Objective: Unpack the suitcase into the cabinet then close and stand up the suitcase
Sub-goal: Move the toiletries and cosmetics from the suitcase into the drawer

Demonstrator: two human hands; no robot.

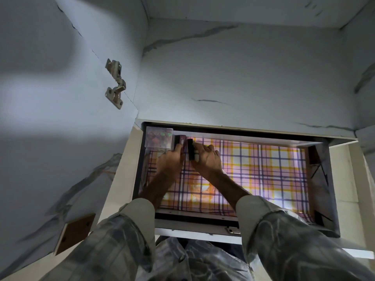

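Note:
Both my hands reach into an open cabinet drawer (316,185) lined with a plaid sheet (263,169) in pink, yellow and purple. My right hand (207,159) grips a small black box (190,152), standing on end near the drawer's back left. My left hand (170,161) holds a dark red box (182,141) just left of the black one, touching it. A clear plastic box (159,138) with colourful contents sits in the back left corner. The suitcase is out of view.
The cabinet's marbled white back wall (243,78) rises behind the drawer. The open door (50,118) with a metal hinge (115,86) stands at the left. A metal latch (232,230) sits on the drawer's front rail. My checked sleeves fill the bottom of the view.

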